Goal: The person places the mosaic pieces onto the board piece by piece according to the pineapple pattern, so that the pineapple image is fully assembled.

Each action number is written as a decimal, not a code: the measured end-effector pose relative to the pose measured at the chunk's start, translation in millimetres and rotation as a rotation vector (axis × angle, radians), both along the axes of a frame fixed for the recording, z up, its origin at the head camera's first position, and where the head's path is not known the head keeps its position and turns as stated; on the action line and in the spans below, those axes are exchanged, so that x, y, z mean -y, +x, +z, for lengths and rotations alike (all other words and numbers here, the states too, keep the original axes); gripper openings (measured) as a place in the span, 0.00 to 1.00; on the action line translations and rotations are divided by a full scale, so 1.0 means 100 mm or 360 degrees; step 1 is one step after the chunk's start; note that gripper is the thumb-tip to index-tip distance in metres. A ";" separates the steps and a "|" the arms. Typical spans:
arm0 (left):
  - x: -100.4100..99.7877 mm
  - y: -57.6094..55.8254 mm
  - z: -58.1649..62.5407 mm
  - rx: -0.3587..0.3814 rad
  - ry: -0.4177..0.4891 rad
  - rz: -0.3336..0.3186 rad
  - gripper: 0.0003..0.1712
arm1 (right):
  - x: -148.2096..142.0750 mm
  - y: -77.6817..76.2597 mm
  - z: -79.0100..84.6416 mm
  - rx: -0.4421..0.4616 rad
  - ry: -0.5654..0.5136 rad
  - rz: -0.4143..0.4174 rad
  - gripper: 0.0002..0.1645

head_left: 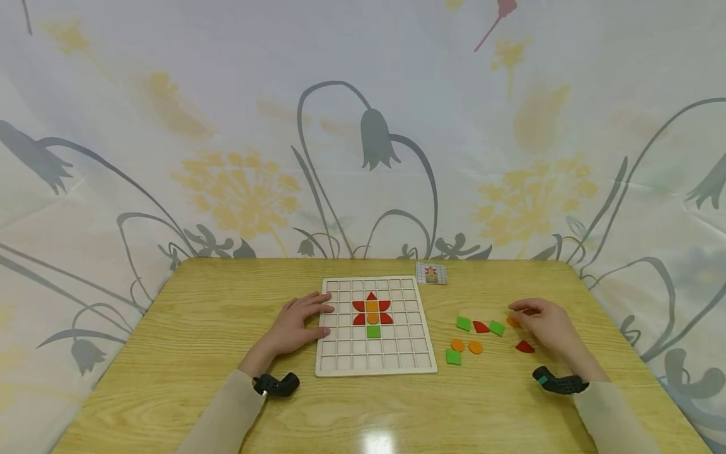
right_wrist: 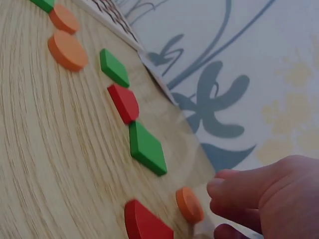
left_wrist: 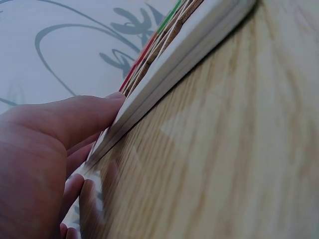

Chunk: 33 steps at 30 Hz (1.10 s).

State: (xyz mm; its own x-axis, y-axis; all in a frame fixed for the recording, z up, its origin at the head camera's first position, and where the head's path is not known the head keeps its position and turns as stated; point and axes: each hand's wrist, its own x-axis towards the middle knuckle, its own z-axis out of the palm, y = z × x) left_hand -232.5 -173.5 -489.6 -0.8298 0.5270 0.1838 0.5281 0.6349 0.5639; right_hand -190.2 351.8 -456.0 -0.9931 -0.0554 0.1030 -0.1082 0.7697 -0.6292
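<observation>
A white grid board [head_left: 340, 364] lies mid-table. On it, red, orange and green pieces form a flower, with an orange square [head_left: 371, 306] and a green square [head_left: 373, 331] in its middle column. My left hand [head_left: 296, 325] rests at the board's left edge, fingers extended over the rim; in the left wrist view the thumb [left_wrist: 94, 112] touches the side of the board. At the far right, my right hand [head_left: 547, 325] hovers by an orange disc [right_wrist: 189, 204], loosely bent fingertips just beside it. A red quarter-circle piece [head_left: 525, 347] lies below that hand.
Between board and right hand lie loose pieces: green squares [head_left: 463, 323], a red piece [head_left: 481, 326] and orange discs [head_left: 475, 347]. A small pattern card [head_left: 432, 273] sits behind the board's right corner. A flower-printed cloth [head_left: 363, 189] rises at the wooden table's [head_left: 227, 296] back edge.
</observation>
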 end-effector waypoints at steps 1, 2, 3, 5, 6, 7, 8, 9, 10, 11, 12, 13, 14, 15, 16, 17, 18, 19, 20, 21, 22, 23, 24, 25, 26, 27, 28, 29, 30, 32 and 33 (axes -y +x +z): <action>0.00 0.00 0.00 -0.0001 -0.0002 -0.0001 0.27 | -0.03 0.00 -0.01 0.0038 -0.0003 0.0006 0.17; 0.00 0.00 0.00 -0.0002 -0.0003 -0.0002 0.27 | -0.06 0.00 -0.02 0.0075 -0.0006 0.0020 0.18; 0.00 0.00 0.00 -0.0002 -0.0004 -0.0001 0.27 | -0.09 0.00 -0.03 0.0104 -0.0012 0.0038 0.19; 0.00 0.00 0.00 -0.0005 -0.0010 0.0004 0.26 | -0.13 -0.01 -0.04 0.0143 -0.0021 0.0074 0.21; 0.00 0.00 0.00 -0.0004 -0.0009 0.0006 0.26 | -0.14 -0.02 -0.04 0.0152 -0.0032 0.0090 0.21; 0.00 0.00 0.00 -0.0003 -0.0010 0.0006 0.26 | -0.15 -0.03 -0.04 0.0155 -0.0039 0.0108 0.21; 0.00 0.00 0.00 -0.0002 -0.0008 0.0006 0.26 | -0.16 -0.03 -0.04 0.0154 -0.0041 0.0130 0.20; 0.00 0.01 0.00 -0.0002 -0.0007 0.0006 0.26 | -0.16 -0.03 -0.05 0.0148 -0.0037 0.0150 0.20; 0.01 0.01 0.00 -0.0001 -0.0007 0.0004 0.26 | -0.16 -0.04 -0.05 0.0140 -0.0027 0.0169 0.19; 0.00 0.01 0.00 0.0001 -0.0004 0.0002 0.27 | -0.16 -0.04 -0.05 0.0130 -0.0015 0.0183 0.18; 0.00 0.01 0.00 0.0003 0.0000 0.0001 0.27 | -0.17 -0.04 -0.05 0.0120 0.0001 0.0196 0.18; 0.01 0.01 -0.01 0.0001 0.0001 0.0000 0.27 | -0.17 -0.05 -0.05 0.0111 0.0019 0.0204 0.17; 0.01 0.01 -0.01 0.0000 0.0004 -0.0001 0.27 | -0.17 -0.05 -0.05 0.0106 0.0035 0.0207 0.17; 0.01 0.01 -0.01 -0.0001 0.0005 -0.0001 0.26 | -0.17 -0.05 -0.05 0.0106 0.0046 0.0203 0.17; 0.00 0.01 -0.01 -0.0002 0.0008 0.0000 0.26 | -0.17 -0.05 -0.05 0.0116 0.0045 0.0193 0.17; 0.00 0.00 -0.01 -0.0004 0.0007 0.0001 0.26 | -0.16 -0.05 -0.05 0.0130 0.0035 0.0183 0.17; 0.00 0.00 -0.01 -0.0005 0.0007 0.0004 0.26 | -0.17 -0.05 -0.05 0.0146 0.0022 0.0175 0.18; 0.00 0.00 -0.01 -0.0006 0.0005 0.0006 0.26 | -0.16 -0.05 -0.04 0.0161 0.0008 0.0166 0.18; 0.00 0.00 0.00 -0.0006 0.0003 0.0009 0.26 | -0.16 -0.05 -0.04 0.0175 -0.0012 0.0157 0.18; 0.00 0.00 0.00 -0.0004 0.0001 0.0011 0.26 | -0.16 -0.05 -0.04 0.0184 -0.0024 0.0147 0.17; 0.00 0.00 0.00 -0.0002 -0.0003 0.0014 0.26 | -0.16 -0.06 -0.04 0.0187 -0.0033 0.0140 0.16; 0.00 0.00 0.00 0.0000 -0.0007 0.0016 0.26 | -0.16 -0.06 -0.03 0.0185 -0.0034 0.0136 0.15; 0.00 0.00 0.00 0.0000 -0.0010 0.0017 0.26 | -0.15 -0.07 -0.03 0.0180 -0.0033 0.0130 0.14; 0.00 0.00 0.01 0.0001 -0.0013 0.0017 0.26 | -0.14 -0.07 -0.03 0.0171 -0.0030 0.0122 0.12; 0.00 0.00 0.01 0.0004 -0.0012 0.0017 0.26 | -0.14 -0.08 -0.02 0.0162 -0.0024 0.0112 0.11; 0.00 0.00 0.02 0.0003 -0.0014 0.0016 0.26 | -0.13 -0.08 -0.01 0.0149 -0.0015 0.0098 0.10; 0.00 0.01 0.02 0.0005 -0.0011 0.0016 0.26 | -0.11 -0.08 0.00 0.0128 0.0000 0.0078 0.09; 0.00 0.01 0.03 0.0007 -0.0007 0.0014 0.26 | -0.11 -0.08 0.01 0.0107 0.0013 0.0054 0.09; 0.00 0.01 0.03 0.0005 -0.0007 0.0012 0.26 | -0.10 -0.08 0.02 0.0088 0.0023 0.0024 0.10; -0.01 0.01 0.03 0.0013 0.0001 0.0009 0.26 | -0.08 -0.07 0.03 0.0052 0.0047 -0.0042 0.13; -0.01 0.01 0.03 0.0016 0.0001 0.0007 0.26 | -0.07 -0.07 0.03 0.0038 0.0044 -0.0071 0.15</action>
State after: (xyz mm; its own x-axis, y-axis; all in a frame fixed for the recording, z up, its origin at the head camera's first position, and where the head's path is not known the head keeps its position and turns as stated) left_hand -231.1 -172.9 -486.6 -0.8337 0.5234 0.1759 0.5199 0.6368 0.5694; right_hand -197.1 358.7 -452.5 -0.9968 -0.0134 0.0783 -0.0585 0.7906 -0.6095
